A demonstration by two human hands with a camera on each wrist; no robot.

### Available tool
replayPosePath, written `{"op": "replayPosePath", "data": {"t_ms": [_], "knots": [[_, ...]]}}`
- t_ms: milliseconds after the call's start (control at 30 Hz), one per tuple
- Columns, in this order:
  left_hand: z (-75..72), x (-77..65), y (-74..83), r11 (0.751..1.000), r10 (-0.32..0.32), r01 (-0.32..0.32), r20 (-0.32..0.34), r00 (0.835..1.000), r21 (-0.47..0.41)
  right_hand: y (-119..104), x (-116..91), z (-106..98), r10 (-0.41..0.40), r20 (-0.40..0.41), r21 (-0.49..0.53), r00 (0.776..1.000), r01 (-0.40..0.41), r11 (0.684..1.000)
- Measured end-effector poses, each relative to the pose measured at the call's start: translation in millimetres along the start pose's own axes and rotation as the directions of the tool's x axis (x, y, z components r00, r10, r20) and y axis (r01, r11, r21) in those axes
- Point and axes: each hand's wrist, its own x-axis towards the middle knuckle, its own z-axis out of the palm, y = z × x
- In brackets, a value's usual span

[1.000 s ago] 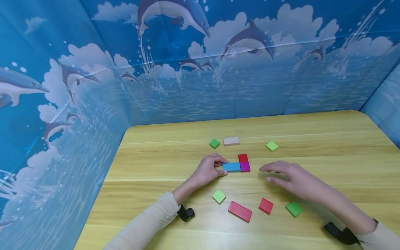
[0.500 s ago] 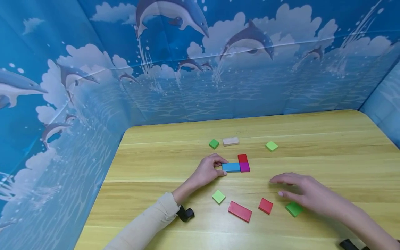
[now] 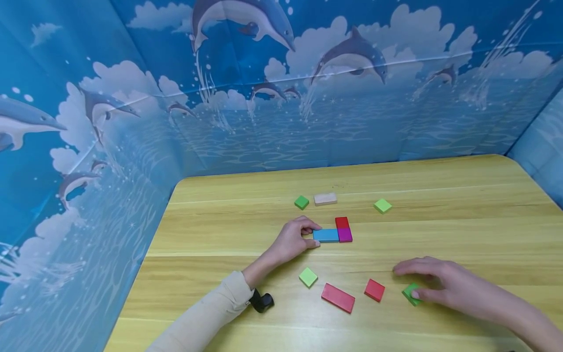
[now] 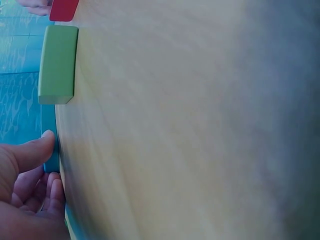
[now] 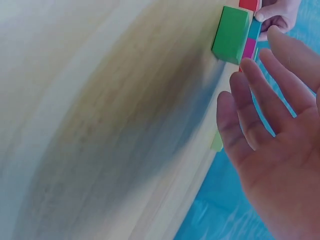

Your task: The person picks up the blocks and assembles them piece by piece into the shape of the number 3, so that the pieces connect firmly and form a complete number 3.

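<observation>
In the head view, my left hand (image 3: 289,240) pinches the left end of a blue rectangular block (image 3: 327,235) between thumb and fingers. That block lies flat, its right end against a small purple block (image 3: 345,235). Directly behind the purple one sits a red block (image 3: 341,223), touching it. My right hand (image 3: 455,283) hovers over a dark green square block (image 3: 409,292), thumb partly covering it from above. The right wrist view shows the fingers spread and relaxed, apart from the green block (image 5: 231,36), with nothing held.
Loose blocks lie on the wooden table (image 3: 211,293): a light green one (image 3: 308,277), a long pinkish-red one (image 3: 337,297) and a red square (image 3: 374,290) in front. Farther back are a green (image 3: 301,202), a pale wooden (image 3: 325,199) and a light green block (image 3: 382,206).
My right hand has moved right and toward the front, from beside the joined blocks to over the dark green block. The left hand and the blue block have stayed put.
</observation>
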Motion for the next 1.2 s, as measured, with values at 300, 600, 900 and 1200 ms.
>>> {"op": "replayPosePath", "data": {"t_ms": [300, 600, 900, 1200], "knots": [[0.7, -0.1, 0.9, 1.0, 0.003, -0.003, 0.0, 1.0, -0.001, 12, -8, -3, -0.04, 0.09, 0.124, 0.995, 0.029, 0.992], [0.8, -0.5, 1.5, 1.0, 0.002, -0.002, 0.002, 1.0, -0.004, 17, -10, 1, -0.108, 0.096, 0.188, 0.99, 0.088, 0.978], [-0.8, -2.1, 2.0, 1.0, -0.003, 0.004, 0.01, 1.0, -0.002, 12, -9, -1, -0.062, 0.129, 0.166, 0.99, 0.04, 0.985], [0.3, -1.1, 0.6, 1.0, -0.004, 0.004, 0.001, 1.0, -0.004, 11, -9, -1, -0.059, 0.13, 0.129, 0.99, 0.043, 0.991]]}}
